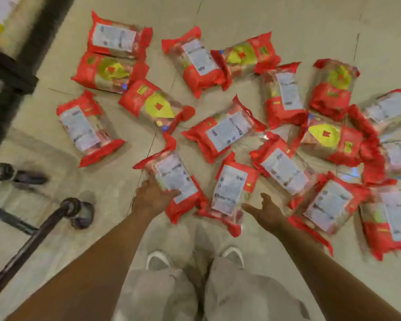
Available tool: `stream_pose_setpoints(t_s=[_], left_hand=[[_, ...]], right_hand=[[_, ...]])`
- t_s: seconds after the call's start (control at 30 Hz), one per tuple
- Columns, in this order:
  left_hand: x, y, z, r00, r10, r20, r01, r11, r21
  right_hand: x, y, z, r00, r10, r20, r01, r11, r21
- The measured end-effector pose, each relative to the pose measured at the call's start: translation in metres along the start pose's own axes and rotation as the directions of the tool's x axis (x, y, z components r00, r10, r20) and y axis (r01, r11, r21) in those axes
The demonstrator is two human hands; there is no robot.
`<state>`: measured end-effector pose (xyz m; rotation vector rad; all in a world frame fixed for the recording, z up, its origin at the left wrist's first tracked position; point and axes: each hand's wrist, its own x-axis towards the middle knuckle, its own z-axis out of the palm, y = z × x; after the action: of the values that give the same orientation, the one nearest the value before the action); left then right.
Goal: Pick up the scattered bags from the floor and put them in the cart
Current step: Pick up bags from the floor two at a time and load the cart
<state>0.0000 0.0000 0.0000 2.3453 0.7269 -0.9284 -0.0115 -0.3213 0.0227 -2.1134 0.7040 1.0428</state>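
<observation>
While our left hand [152,195] clasps a red plastic white-labelled bag [174,177], our right hand [267,212] hangs spread. It hovers at the bag's three o'clock.

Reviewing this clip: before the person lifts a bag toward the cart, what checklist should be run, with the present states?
1. Left hand on the nearest red plastic bag with a white label: ok, it touches the near edge.
2. Firm hold on that bag: cannot tell, blurred.
3. Right hand free: ok, open, holding nothing.
4. Second white-labelled red bag reachable: ok, it lies just beside the right hand.
5. Black-framed wheeled cart close: ok, at the person's left.
6. Room in the cart: cannot tell, its inside is out of view.
</observation>
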Motion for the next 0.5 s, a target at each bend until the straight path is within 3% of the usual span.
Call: stream_pose_setpoints(t_s=[0.1,0.23,0.33,0.5], left_hand=[[0.075,-0.04,0.064,0.99,-0.137,-0.042,0.116,0.939,-0.322],[0.143,-0.069,0.117,0.959,-0.284,-0.01,0.202,0.707,-0.678],[0.139,-0.052,0.108,0.955,-0.288,0.073,0.233,0.572,-0.786],[0.124,-0.046,0.085,0.967,-0.232,0.109,0.23,0.594,-0.771]], right_hand=[[0.066,0.029,0.03,1.0,-0.002,-0.001,0.002,0.991,0.137],[0.14,0.059,0.063,0.999,-0.042,0.007,0.037,0.928,0.37],[0.169,0.06,0.074,0.998,-0.042,-0.037,0.054,0.877,0.477],[0.153,0.043,0.074,0.996,0.049,-0.073,-0.008,0.879,0.477]])
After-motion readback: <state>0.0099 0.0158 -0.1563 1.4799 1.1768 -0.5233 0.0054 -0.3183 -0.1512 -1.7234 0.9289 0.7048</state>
